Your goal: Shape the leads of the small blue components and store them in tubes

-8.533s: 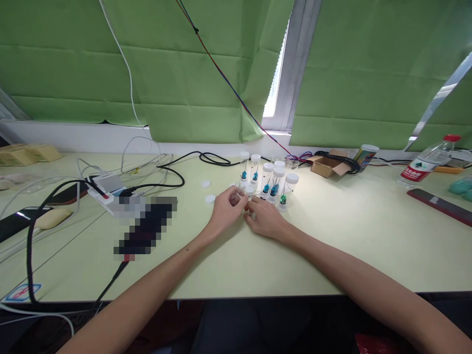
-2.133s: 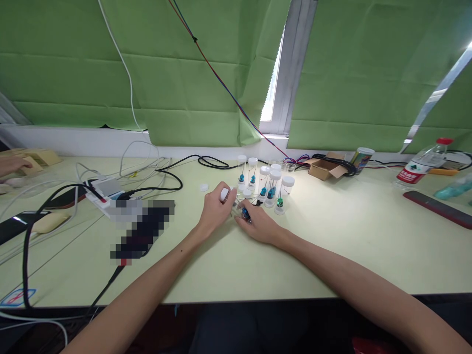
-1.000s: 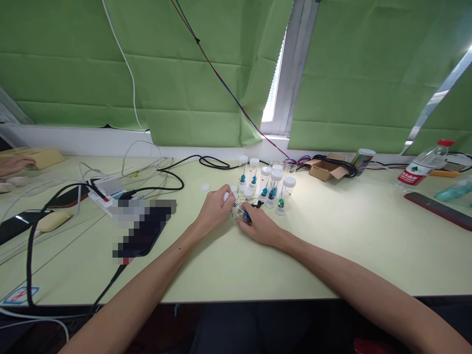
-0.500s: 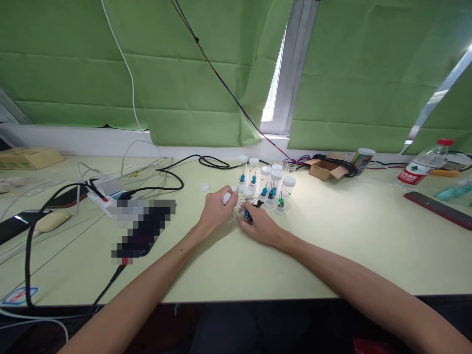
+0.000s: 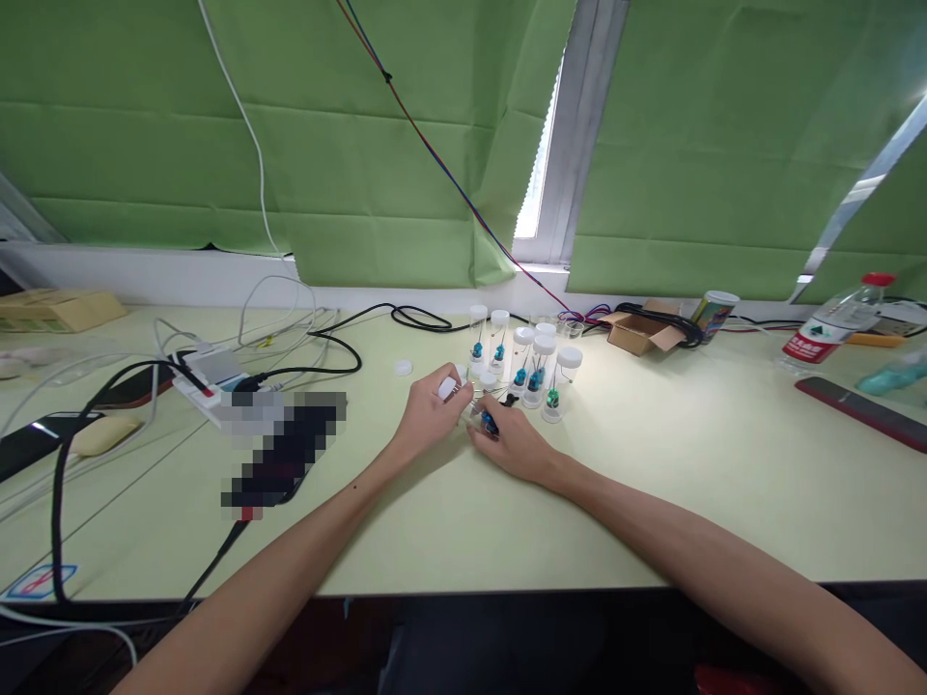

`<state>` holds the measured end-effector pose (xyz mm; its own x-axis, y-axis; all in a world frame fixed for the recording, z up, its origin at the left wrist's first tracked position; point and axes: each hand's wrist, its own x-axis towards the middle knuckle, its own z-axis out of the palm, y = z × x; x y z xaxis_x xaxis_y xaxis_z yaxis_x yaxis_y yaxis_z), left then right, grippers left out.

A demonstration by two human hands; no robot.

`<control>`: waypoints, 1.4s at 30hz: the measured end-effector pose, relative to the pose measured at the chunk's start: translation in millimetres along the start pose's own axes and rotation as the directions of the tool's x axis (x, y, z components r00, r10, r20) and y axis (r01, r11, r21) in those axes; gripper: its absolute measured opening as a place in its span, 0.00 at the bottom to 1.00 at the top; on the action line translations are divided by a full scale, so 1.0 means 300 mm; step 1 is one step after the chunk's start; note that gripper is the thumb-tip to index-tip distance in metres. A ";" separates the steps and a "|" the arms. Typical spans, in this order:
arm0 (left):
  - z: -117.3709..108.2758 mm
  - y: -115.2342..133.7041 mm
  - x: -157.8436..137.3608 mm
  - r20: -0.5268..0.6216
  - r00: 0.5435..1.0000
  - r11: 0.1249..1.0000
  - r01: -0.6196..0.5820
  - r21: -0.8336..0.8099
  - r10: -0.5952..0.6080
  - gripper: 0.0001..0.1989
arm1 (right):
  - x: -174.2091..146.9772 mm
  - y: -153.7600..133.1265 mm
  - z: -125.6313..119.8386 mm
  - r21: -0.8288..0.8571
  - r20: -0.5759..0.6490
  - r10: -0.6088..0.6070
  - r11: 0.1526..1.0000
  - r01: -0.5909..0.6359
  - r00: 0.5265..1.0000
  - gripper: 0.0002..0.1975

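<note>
Leaning over a long, pale yellow-green worktop (image 5: 673, 463) here, with 2 creased green fabric blinds (image 5: 406, 164) covering most of the window wall and daylight squeezing in beside a grey window frame (image 5: 572, 135). Over on the left it's cable city: a chunky white power strip (image 5: 195, 386) and loops of cord. Way right is a clear plastic bottle with a red cap (image 5: 826, 333), and an open brown cardboard box (image 5: 637, 334) sits near the wall.

The clear tube with a blue piece (image 5: 490, 422) is mid-worktop, between the hands. It's tipped well off upright: long axis slanting, blue end aimed right and towards the person, other end left and away, towards a small white cylindrical cap (image 5: 447, 389). Can't tell if cap and tube are joined.

The left hand (image 5: 432, 407) has its fingers closed around the cap; the right hand (image 5: 519, 440) has its fingers curled snugly on the tube. Just beyond stand white-capped clear tubes (image 5: 519, 365), upright.
</note>
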<state>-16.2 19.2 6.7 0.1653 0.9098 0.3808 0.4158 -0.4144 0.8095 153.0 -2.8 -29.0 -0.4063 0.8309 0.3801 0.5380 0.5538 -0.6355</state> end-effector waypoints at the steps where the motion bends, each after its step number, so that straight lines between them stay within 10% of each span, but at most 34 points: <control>1: 0.000 -0.001 0.000 0.000 1.000 1.000 -0.001 0.000 0.001 0.13 | 0.000 0.000 0.000 0.000 0.001 0.004 1.000 -0.004 1.000 0.05; 33: 0.018 0.004 -0.026 -0.063 0.992 0.994 -0.106 0.034 0.108 0.11 | -0.014 0.008 0.006 0.109 -0.101 -0.007 0.994 0.018 0.995 0.06; 42: 0.052 0.003 -0.050 -0.008 0.986 0.983 -0.169 -0.065 0.169 0.26 | -0.013 0.009 0.003 0.175 -0.194 0.003 0.984 0.032 0.981 0.10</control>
<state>-4.3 5.5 -5.1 0.2264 0.8265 0.5154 0.3226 -0.5630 0.7609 155.5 -4.6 -32.9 -0.2539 0.8273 0.5011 0.3870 0.5617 -0.7312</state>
